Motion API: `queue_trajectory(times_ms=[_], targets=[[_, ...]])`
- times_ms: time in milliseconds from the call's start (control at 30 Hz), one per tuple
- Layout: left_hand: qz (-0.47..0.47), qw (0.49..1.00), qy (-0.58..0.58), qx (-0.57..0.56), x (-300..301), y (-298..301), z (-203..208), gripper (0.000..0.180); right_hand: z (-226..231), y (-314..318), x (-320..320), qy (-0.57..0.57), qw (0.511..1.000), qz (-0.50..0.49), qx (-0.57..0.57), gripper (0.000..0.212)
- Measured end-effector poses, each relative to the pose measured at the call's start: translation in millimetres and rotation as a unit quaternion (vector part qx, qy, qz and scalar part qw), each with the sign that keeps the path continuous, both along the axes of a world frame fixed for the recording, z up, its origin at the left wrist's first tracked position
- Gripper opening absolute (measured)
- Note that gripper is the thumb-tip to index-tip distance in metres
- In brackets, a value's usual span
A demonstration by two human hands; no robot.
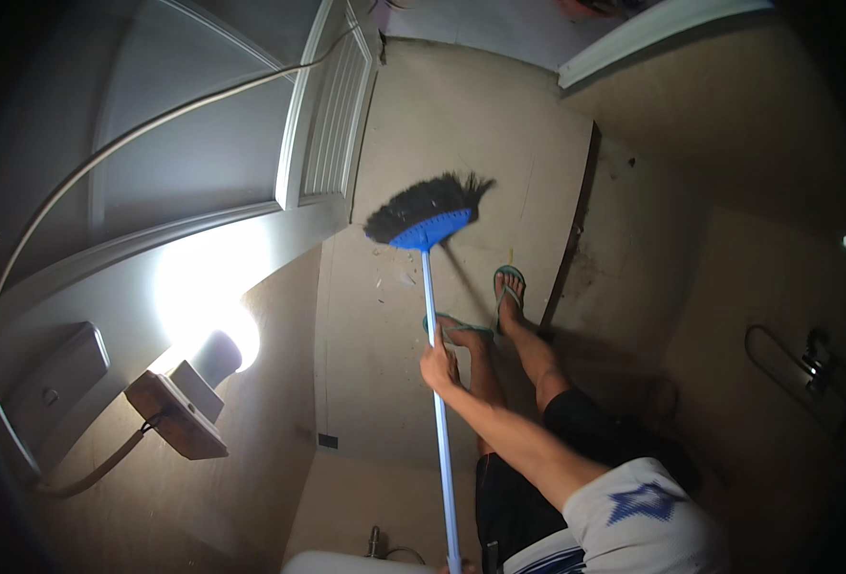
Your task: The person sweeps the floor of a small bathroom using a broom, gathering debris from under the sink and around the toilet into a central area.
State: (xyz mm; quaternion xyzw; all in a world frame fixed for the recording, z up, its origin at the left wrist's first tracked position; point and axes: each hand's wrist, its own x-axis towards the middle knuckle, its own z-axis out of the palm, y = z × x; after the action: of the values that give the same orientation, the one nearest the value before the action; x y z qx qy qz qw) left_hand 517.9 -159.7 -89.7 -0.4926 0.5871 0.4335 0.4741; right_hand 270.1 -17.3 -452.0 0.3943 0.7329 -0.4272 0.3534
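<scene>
A broom with a light blue handle, a blue head and dark bristles (pixel 429 201) slants up through the middle of the view. Its bristles are at the floor, near the foot of a white panelled door. My right hand (pixel 439 365) is closed round the handle about midway, the arm reaching in from the lower right. At the bottom edge only a sliver of my left hand (pixel 457 569) shows, at the upper end of the handle. It appears closed on the handle, though most of its fingers are cut off. Small scraps (pixel 382 285) lie on the floor just nearer than the broom head.
My feet in green flip-flops (pixel 509 283) stand right of the handle. On the left, a lit bulb (pixel 236 335) hangs by a wooden block with a cable (pixel 107 148), beside the door (pixel 337 115). A hose and tap (pixel 813 364) are on the right wall; a white fixture (pixel 346 562) sits below.
</scene>
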Motion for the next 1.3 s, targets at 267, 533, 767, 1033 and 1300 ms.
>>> queue_trajectory(times_ms=[267,533,767,1033,1300], targets=[[-0.018,0.992,0.044,0.116,-184,117,-112,0.033,-53,176,-211,0.233,0.956,-0.156,0.088,0.043],[0.179,0.976,-0.034,0.118,-146,102,-82,0.031,-65,62,-168,0.103,0.989,0.086,0.056,0.064],[0.103,0.993,-0.044,0.032,7,149,14,0.027,10,44,6,-0.013,0.991,0.135,-0.017,0.067],[-0.011,0.997,0.067,0.025,-3,162,1,0.026,60,140,-78,0.093,0.989,0.085,0.071,0.055],[-0.121,0.992,0.021,-0.004,-115,105,-33,0.033,-55,134,-78,0.055,0.988,0.082,0.120,0.064]])
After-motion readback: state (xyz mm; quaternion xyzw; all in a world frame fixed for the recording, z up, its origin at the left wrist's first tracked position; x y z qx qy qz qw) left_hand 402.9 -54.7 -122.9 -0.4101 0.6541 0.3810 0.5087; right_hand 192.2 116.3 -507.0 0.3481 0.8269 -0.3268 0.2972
